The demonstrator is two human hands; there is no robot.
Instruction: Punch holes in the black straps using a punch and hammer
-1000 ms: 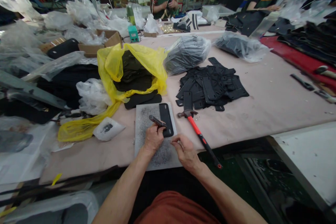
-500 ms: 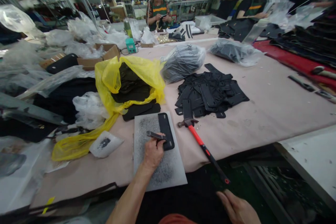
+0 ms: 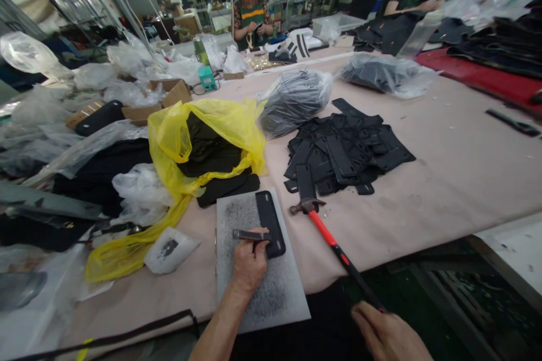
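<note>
My left hand (image 3: 249,265) is closed round a short steel punch (image 3: 245,234), which lies tilted nearly flat across my fingers. A black strap-like piece (image 3: 269,214) with small slots at its ends rests beneath that hand's fingertips, on a pale, speckled board (image 3: 237,211). To the right lies a claw hammer (image 3: 324,229) with a red and black handle, its head on the table edge of a black pile. My right hand (image 3: 387,330) is at the handle's lower end, fingers curled against it; part of the grip is hidden.
Behind the hammer is a heap of black pieces (image 3: 339,149). A yellow plastic bag (image 3: 169,130) with dark pieces stands left of it, near clear bags (image 3: 296,98). A thin metal rod lies along the board's left edge. Co-workers (image 3: 252,17) are across the table (image 3: 444,180).
My right hand has come up to the end of the hammer's handle, from which it was apart. The punch has tipped flatter in my left hand. The whole view has shifted slightly.
</note>
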